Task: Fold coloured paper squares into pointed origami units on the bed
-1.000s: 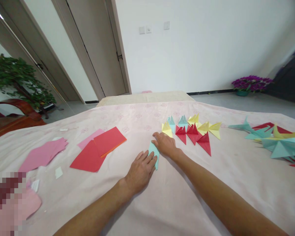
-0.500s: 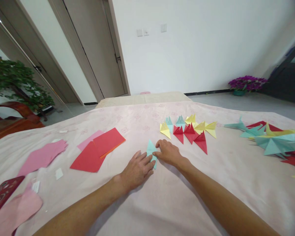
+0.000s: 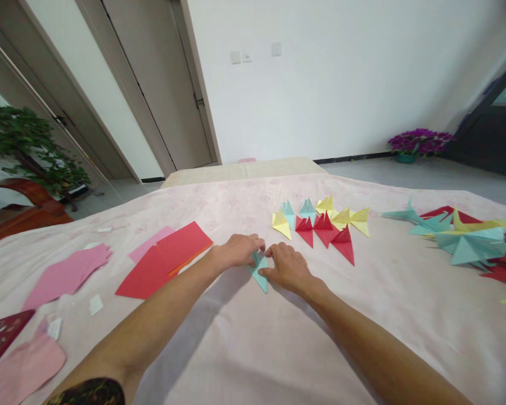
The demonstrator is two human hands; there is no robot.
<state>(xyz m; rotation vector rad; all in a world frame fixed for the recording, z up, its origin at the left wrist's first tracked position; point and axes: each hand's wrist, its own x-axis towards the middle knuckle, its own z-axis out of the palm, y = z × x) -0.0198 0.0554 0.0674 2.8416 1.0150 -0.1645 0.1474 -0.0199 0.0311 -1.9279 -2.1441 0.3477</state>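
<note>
The folded teal paper (image 3: 259,271) lies mid-frame on the pink-covered worktop (image 3: 244,349), directly between the two hands. Its long axis runs from an upper end under the left hand (image 3: 236,250) down to a sharp tip pointing toward the lower right. The left fingers (image 3: 253,246) are bunched together, pinching that upper end. The right hand (image 3: 289,269) touches the right edge, thumb against it and fingers loosely curled; whether it grips cannot be told. A row of folded pieces (image 3: 320,222) lies just beyond, upper right
</note>
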